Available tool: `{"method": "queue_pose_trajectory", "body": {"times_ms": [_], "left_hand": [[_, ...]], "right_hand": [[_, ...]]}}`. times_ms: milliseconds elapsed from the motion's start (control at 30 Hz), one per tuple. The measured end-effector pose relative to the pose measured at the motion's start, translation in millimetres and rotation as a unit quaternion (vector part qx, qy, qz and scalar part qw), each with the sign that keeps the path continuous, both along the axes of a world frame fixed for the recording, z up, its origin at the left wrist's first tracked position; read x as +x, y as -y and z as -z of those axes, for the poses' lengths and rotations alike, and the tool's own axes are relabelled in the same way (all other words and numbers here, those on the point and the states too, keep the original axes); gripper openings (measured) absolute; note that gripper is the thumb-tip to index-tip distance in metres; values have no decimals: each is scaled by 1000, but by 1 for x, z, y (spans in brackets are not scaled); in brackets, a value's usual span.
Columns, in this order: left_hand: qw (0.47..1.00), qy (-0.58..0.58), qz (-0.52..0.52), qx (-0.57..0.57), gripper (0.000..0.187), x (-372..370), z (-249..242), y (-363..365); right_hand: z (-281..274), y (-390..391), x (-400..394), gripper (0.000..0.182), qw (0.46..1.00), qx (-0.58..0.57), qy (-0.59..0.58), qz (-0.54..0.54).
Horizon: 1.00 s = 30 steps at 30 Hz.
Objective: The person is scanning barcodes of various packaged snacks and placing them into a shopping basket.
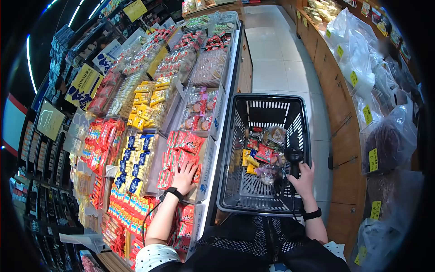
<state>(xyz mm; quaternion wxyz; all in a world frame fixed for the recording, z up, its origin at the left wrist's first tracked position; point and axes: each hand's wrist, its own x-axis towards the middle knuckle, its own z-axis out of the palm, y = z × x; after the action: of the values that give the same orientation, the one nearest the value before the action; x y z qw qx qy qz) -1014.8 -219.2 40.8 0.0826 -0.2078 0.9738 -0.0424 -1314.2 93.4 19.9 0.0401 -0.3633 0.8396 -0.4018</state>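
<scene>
My left hand [185,178] lies with its fingers spread on red snack packets [186,144] in a clear bin of the display. On the other side, my right hand [302,178] is curled at the black handle [294,156] on the right side of a black shopping basket [226,190]. Inside the basket are several small packets: yellow ones [249,162], red ones [264,153] and clear-wrapped items [274,137]. The basket stands in front of my body, just right of the display edge.
Bins of blue-and-white packets [134,156], yellow packets [146,103] and wrapped sweets [199,109] fill the left display. A tiled aisle [276,68] runs ahead. Wooden cabinets [333,90] with plastic-covered goods [385,140] line the right.
</scene>
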Motion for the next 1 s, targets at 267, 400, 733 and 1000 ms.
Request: {"method": "queue_pose_trajectory", "body": {"times_ms": [267,400,733,1000], "left_hand": [[998,-40,1,45,64,22,5,14],[995,-37,-19,86,73,37,-8,8],[951,-159,105,244,57,-163,-35,-48],[974,69,124,175,93,-285,124,-81]], "right_hand": [[5,-1,-6,51,1000,-2,-2,6],[5,-1,-7,51,1000,3,-2,10],[4,5,-15,48,1000,5,12,-4],[-4,7,-24,41,999,14,35,5]]}}
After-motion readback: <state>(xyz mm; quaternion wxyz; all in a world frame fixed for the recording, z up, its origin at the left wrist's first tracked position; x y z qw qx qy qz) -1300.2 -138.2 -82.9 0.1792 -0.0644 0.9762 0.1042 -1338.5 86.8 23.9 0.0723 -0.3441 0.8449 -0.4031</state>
